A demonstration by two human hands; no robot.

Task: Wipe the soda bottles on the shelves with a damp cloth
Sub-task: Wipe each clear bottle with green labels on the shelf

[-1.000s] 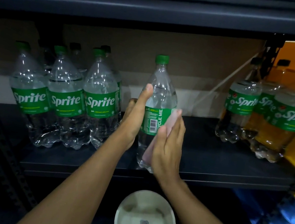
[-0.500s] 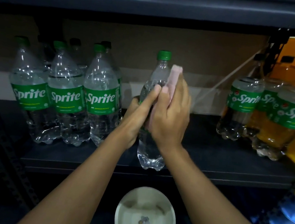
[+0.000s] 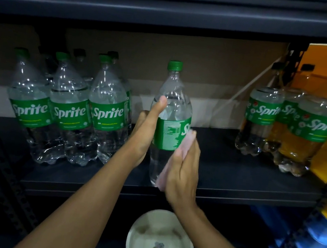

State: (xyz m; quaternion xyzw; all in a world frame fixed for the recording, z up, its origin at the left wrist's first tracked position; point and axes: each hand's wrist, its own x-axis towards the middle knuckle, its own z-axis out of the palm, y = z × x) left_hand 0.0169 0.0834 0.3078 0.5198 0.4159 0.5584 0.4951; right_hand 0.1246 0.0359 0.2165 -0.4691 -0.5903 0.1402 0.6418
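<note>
Clearly mid-job, judging by the layout. Far left on the dark shelf (image 3: 234, 182): a cluster of Sprite bottles (image 3: 70, 108), three in the front row with labels facing out, at least three more caps poking up behind, so six or so, exact count hidden. Impossible to tell from here whether that group has been wiped.

Next, the left hand (image 3: 147, 130), fingers wrapped round the left side of the single Sprite bottle (image 3: 171, 120), thumb up on its shoulder, steadying it upright near the shelf's front edge, well apart from both groups. On its right flank, the right hand (image 3: 183, 168), palm flat and pressing a pale pink cloth (image 3: 184, 145) against the label and lower body, fingers extended rather than curled. One bottle under the cloth, then, and probably only partly done: the neck and cap show no cloth on them.

Further right, three more Sprite bottles (image 3: 312, 132), tinted by an orange backdrop, not being touched.

Below the hands, one white bowl (image 3: 137, 231) with a small floral motif inside, likely for wetting the cloth.
</note>
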